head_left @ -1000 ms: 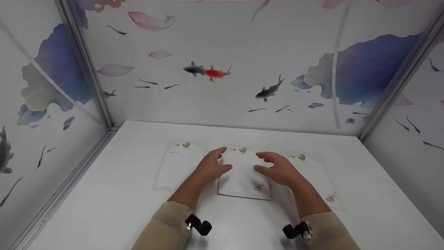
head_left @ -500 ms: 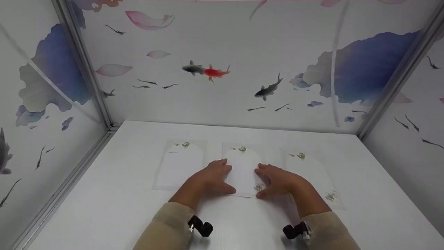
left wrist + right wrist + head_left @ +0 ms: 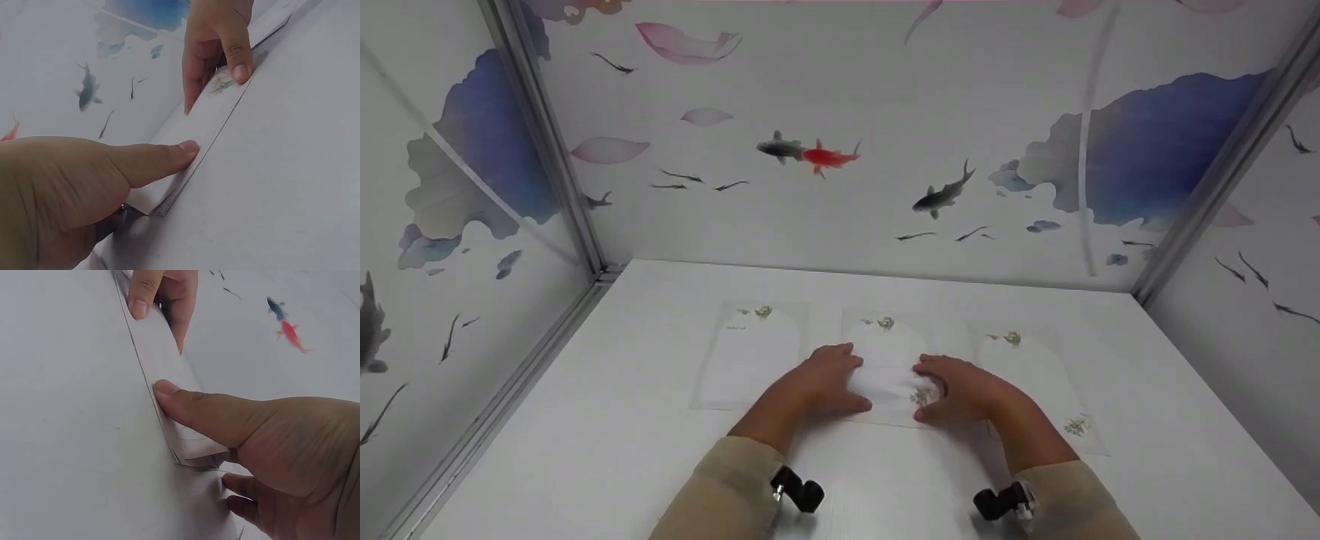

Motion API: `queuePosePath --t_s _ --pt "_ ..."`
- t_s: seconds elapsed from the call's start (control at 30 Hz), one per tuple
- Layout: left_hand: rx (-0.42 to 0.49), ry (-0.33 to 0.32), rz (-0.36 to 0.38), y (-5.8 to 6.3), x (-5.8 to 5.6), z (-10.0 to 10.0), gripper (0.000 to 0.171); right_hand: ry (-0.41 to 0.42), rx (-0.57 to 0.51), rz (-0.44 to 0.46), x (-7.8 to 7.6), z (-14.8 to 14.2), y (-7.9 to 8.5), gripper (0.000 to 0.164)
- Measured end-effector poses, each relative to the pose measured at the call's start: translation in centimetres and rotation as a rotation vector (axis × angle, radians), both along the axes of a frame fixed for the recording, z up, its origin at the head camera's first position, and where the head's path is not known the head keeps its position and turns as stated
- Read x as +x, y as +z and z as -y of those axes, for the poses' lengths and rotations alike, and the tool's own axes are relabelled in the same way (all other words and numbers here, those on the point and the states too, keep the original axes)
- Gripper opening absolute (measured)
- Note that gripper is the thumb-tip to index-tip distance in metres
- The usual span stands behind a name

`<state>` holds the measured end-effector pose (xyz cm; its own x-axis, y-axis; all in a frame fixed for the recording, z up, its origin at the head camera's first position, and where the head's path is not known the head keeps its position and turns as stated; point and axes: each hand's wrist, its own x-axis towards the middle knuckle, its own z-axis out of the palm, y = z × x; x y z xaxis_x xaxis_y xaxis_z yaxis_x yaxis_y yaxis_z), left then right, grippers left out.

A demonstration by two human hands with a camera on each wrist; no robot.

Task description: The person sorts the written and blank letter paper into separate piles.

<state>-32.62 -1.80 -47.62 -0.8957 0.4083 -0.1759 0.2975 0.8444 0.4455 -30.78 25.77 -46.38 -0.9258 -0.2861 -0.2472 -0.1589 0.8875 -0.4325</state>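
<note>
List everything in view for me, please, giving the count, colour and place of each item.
Table: one, white, across the lower part of the head view
Middle paper stack: one, white with floral print, on the table's middle
Left paper: one, white with floral print and tiny lettering, left of the stack
Right paper: one, white with floral print, right of the stack
Wall panels: three, white with printed designs, behind and at both sides
Metal posts: two, grey, at the back corners
Wrist devices: two, black, one at each cuff
Sleeves: two, beige, on the forearms
Hands: two, bare; left hand and right hand grip the stack's opposite sides
</note>
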Motion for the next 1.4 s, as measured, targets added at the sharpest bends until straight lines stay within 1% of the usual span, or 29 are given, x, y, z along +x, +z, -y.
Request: queuePosePath --t_s 0.1,0.23,0.33,0.43,0.53,0.6,0.7,0.83,0.87,0.93,1.0,1.07,1.17,1.23,1.3,1.4 --pt "0.001 -0.005 -0.040 0.0 -0.3 -0.1 0.074 -0.015 -0.021 -0.037 -0.2 0.0 -0.1 0.078" --pt "-0.027 -0.024 -0.097 0.1 -0.4 -0.2 0.072 -0.026 -0.013 -0.076 -0.3 0.0 -0.1 0.071" --pt "-0.023 -0.022 -0.105 0.1 -0.4 -0.2 0.071 -0.036 0.025 -0.092 -0.4 0.1 -0.1 0.069" --pt "-0.015 -0.018 -0.103 -0.1 -0.6 -0.2 0.072 -0.040 0.064 -0.093 -0.4 0.1 -0.1 0.070" --pt "-0.014 -0.022 -0.106 -0.2 -0.6 -0.2 0.074 -0.054 0.062 -0.076 -0.3 0.1 -0.1 0.074" --pt "-0.009 -0.026 -0.103 -0.3 -0.6 -0.2 0.076 -0.062 0.047 -0.069 -0.3 0.0 -0.1 0.077" --pt "0.004 -0.020 -0.095 -0.3 -0.6 -0.2 0.077 -0.099 0.002 -0.057 -0.4 -0.2 -0.1 0.079" --pt "0.065 0.012 -0.108 -0.3 -0.7 -0.2 0.073 -0.171 -0.077 -0.073 -0.6 -0.3 0.1 0.077" --pt "0.093 0.027 -0.115 -0.3 -0.8 -0.2 0.071 -0.192 -0.094 -0.084 -0.7 -0.2 0.1 0.076" --pt "0.157 0.076 -0.119 -0.2 -0.8 -0.2 0.066 -0.251 -0.131 -0.096 -0.7 -0.1 0.3 0.074" --pt "0.235 0.147 -0.113 -0.2 -1.0 -0.3 0.060 -0.311 -0.172 -0.099 -0.8 -0.1 0.5 0.072" --pt "0.315 0.220 -0.106 -0.1 -1.1 -0.3 0.055 -0.378 -0.241 -0.081 -0.8 0.0 0.7 0.067" --pt "0.451 0.339 -0.037 0.1 -1.2 -0.3 0.049 -0.438 -0.378 -0.038 -0.7 -0.2 0.7 0.059" --pt "0.515 0.398 0.001 0.1 -1.2 -0.3 0.048 -0.468 -0.461 -0.007 -0.7 -0.3 0.6 0.052" --pt "0.569 0.451 0.039 0.1 -1.2 -0.3 0.048 -0.485 -0.510 0.012 -0.7 -0.4 0.5 0.047" --pt "0.582 0.485 0.047 0.2 -1.2 -0.4 0.048 -0.502 -0.528 0.026 -0.8 -0.5 0.4 0.043"
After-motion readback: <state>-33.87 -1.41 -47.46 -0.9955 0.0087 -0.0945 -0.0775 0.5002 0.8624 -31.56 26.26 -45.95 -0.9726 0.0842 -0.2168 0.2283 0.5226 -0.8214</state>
